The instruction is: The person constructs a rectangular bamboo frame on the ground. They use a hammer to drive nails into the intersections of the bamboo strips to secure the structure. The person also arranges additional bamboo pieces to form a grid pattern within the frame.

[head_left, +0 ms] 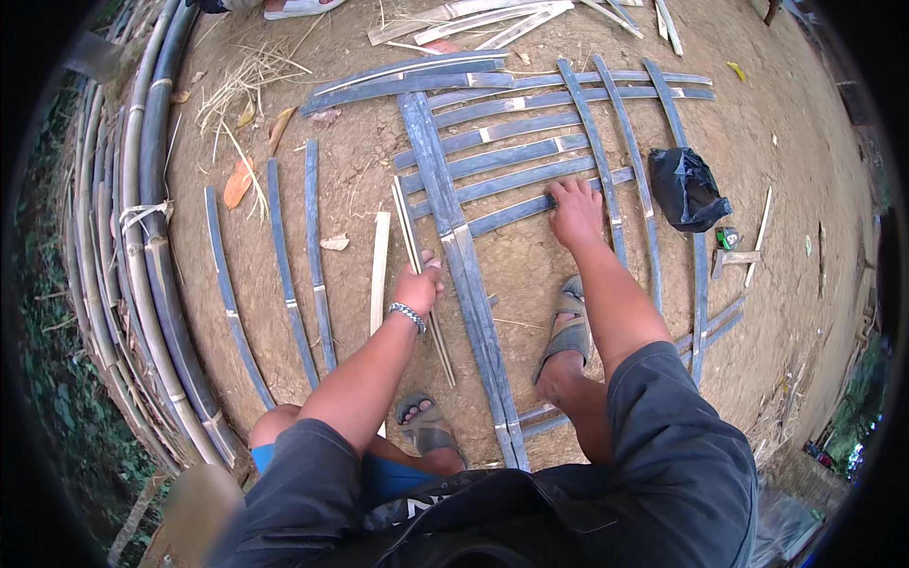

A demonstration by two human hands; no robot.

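Note:
My left hand [417, 286], with a chain bracelet at its wrist, is closed around a narrow split bamboo strip [408, 227]. The strip lies lengthwise beside a wide dark bamboo slat [434, 161] that runs from far to near. My right hand [577, 216] reaches across to a crosswise bamboo slat [507, 215], its fingers curled over it. That slat's left end meets the wide slat; its far part passes behind my fingers. Several similar slats [507, 163] lie crosswise beyond it, with long upright slats [594, 142] over them at the right.
Separate bamboo slats [289, 275] and a pale strip [379, 270] lie left. Long bamboo poles [151, 218] are tied along the left edge. A black plastic bag [688, 189], a hammer-like tool [737, 258] and a small green-black object [727, 237] sit right. Split pieces [521, 24] lie far off.

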